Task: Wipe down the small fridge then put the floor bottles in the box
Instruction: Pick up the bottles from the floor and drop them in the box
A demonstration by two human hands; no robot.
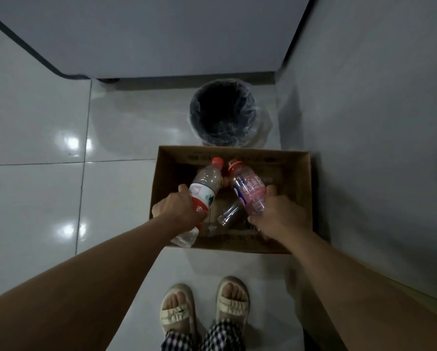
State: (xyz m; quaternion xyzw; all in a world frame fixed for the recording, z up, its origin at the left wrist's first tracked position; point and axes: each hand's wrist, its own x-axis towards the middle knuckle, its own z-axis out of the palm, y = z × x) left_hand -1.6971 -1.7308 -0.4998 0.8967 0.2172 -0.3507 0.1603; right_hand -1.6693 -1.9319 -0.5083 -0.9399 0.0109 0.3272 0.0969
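Two hands, three bottles visible, one box [311, 198] at frame centre. Left hand [179, 210] is gripping the red-label bottle [202, 191], fingers curling round its lower body, cap pointing to the upper frame. Right hand [278, 211] is holding the pink-label bottle [250, 191] the same way. Both are hovering over the box. One clear bottle [229, 214] is lying inside, between the hands. One bin [222, 112] is sitting above the box.
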